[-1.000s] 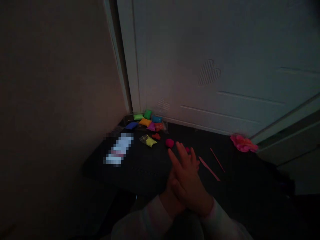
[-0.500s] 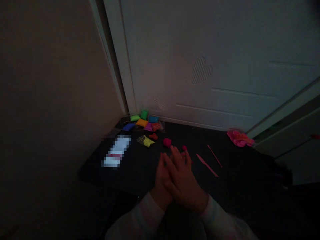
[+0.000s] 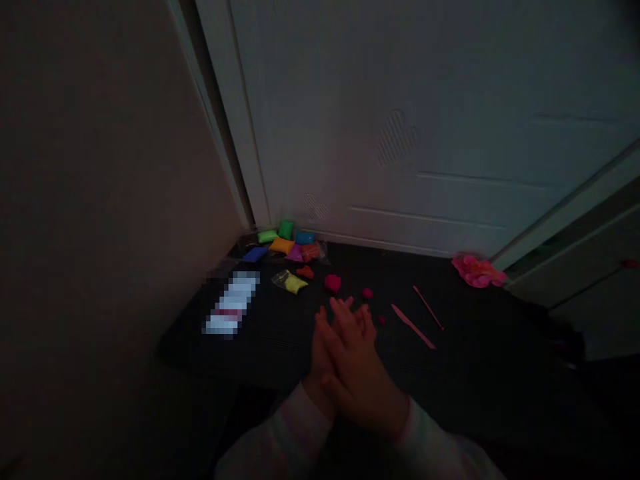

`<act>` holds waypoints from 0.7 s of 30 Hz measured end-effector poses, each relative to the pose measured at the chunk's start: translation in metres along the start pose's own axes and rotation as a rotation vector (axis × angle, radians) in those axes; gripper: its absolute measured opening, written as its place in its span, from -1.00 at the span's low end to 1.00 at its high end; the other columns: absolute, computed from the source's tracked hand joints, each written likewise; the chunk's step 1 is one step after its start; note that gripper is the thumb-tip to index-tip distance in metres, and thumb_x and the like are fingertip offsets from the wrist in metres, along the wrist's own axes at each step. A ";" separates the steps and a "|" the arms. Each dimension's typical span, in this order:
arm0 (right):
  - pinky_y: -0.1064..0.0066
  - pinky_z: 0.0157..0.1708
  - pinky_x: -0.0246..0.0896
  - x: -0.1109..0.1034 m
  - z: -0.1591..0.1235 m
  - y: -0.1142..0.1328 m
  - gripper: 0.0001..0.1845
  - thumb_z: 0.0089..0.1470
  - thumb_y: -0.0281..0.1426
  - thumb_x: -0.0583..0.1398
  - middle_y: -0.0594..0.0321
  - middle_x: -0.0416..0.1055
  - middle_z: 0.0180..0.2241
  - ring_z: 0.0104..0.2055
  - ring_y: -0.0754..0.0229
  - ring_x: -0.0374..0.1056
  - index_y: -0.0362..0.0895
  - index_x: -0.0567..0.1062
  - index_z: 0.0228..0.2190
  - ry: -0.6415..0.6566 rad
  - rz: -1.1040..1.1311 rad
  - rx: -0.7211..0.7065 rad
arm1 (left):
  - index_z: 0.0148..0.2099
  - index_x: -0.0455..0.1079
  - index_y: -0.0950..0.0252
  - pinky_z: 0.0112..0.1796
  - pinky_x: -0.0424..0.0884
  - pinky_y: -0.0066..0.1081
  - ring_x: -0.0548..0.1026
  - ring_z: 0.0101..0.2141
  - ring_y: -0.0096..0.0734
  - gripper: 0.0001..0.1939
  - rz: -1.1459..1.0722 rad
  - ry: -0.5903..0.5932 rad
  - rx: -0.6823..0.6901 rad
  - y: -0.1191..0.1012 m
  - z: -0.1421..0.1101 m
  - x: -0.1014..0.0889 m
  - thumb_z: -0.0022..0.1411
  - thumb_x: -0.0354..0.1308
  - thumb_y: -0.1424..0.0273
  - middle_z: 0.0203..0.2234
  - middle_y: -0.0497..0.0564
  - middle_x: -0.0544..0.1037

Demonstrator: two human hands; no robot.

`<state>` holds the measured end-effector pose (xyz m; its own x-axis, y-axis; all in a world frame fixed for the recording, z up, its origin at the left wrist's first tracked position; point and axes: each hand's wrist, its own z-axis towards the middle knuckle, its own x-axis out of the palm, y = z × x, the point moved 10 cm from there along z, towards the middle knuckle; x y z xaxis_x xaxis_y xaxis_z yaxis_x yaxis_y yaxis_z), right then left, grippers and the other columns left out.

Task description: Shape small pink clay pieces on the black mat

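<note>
"Pressing palms together: is that the step in hand?"

"I judge so, a shaping step. At lower centre, the right hand (image 3: 365,377) lies over the left hand (image 3: 319,357), fingers straight. Whether anything sits between them, I can't tell."

"And the next move calls for?"

"Even pressure, I'd say, then palms parted enough to check."

"What's nearest?"

"Three pink lumps: the large lump (image 3: 333,283) just beyond the fingertips, near the frame's centre; the small lump (image 3: 367,293) right of it; the tiny lump (image 3: 381,321) lower, beside the fingers."

"Farther out?"

"Two pink tools right of centre, a knife (image 3: 413,327) and a stick (image 3: 429,308). Left of centre, one orange lump (image 3: 305,272) and one yellow packet (image 3: 295,283). Above those, seven bright packets (image 3: 281,245) that I can count. At the right, one pink flower (image 3: 479,272)."
</note>
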<state>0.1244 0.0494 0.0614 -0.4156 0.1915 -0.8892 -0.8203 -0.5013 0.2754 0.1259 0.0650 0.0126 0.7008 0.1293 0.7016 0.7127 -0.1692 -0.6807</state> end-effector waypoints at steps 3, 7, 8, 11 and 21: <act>-0.15 0.07 -0.36 -0.006 0.005 0.005 -0.32 0.01 -0.10 -0.02 -0.01 -0.21 0.21 0.21 -0.15 -0.22 -0.08 -0.01 0.13 -0.056 0.006 0.013 | 0.14 -0.04 -0.03 -0.07 0.21 -0.20 0.20 0.07 -0.18 -0.27 -0.230 -0.173 0.159 -0.003 -0.007 -0.020 -0.01 -0.55 -0.14 0.02 -0.03 0.28; -0.13 0.09 -0.35 -0.031 0.010 -0.009 -0.44 0.06 -0.19 -0.03 -0.01 -0.13 0.18 0.21 -0.06 -0.21 -0.12 0.08 0.08 -0.227 0.039 0.075 | -0.18 0.33 0.18 -0.21 0.34 -0.25 0.42 -0.20 -0.22 -0.68 -0.247 -0.119 -0.439 0.050 0.002 -0.033 0.13 -0.12 0.18 -0.36 0.08 0.47; -0.10 0.09 -0.29 -0.039 0.008 -0.018 -0.48 0.07 -0.22 -0.02 0.00 -0.09 0.16 0.20 -0.03 -0.18 -0.12 0.11 0.05 -0.282 0.066 0.111 | -0.28 0.35 0.25 -0.26 0.37 -0.28 0.44 -0.31 -0.26 -0.74 -0.259 -0.117 -0.490 0.052 0.004 -0.038 0.13 -0.09 0.25 -0.45 0.08 0.45; 0.07 0.04 -0.01 -0.061 -0.002 -0.060 -0.61 0.09 -0.32 -0.01 0.05 0.08 0.08 0.14 0.09 0.00 -0.10 0.21 -0.03 -0.443 0.178 0.258 | -0.42 0.31 0.37 -0.38 0.39 -0.43 0.42 -0.48 -0.45 -0.88 -0.296 -0.180 -0.542 0.052 0.012 -0.050 0.10 -0.02 0.46 -0.55 0.03 0.40; 0.06 -0.13 0.15 0.012 0.012 -0.152 -0.68 -0.06 -0.47 0.11 0.00 0.37 -0.15 -0.10 -0.02 0.28 -0.18 0.41 -0.19 0.014 0.154 0.435 | -0.21 0.24 0.35 -0.64 0.12 -0.62 0.23 -0.67 -0.67 -0.86 -0.014 -0.063 -0.462 0.033 0.023 -0.042 0.16 -0.07 0.46 -0.62 -0.10 0.33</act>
<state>0.2396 0.1385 0.0134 -0.5426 0.1297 -0.8299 -0.8394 -0.1213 0.5298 0.1205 0.0766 -0.0443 0.7017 0.1916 0.6862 0.6439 -0.5826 -0.4958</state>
